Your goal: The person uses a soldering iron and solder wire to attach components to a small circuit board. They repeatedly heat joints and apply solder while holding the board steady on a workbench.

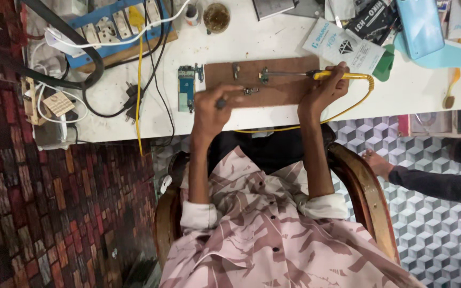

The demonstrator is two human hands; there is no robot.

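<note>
Soldering looks to be the step in hand: my right hand (324, 88) grips the yellow soldering iron (316, 74) over the brown board (284, 88) on the worktop (273, 42), left fingers (225, 100) pinching a small tool beside the tiny part (250, 91), needing steadiness; the round tin (216, 17) holds something brownish.

White workbench (273, 42), brown board (273, 80), circuit board (186, 88), power strip (118, 24)
</note>
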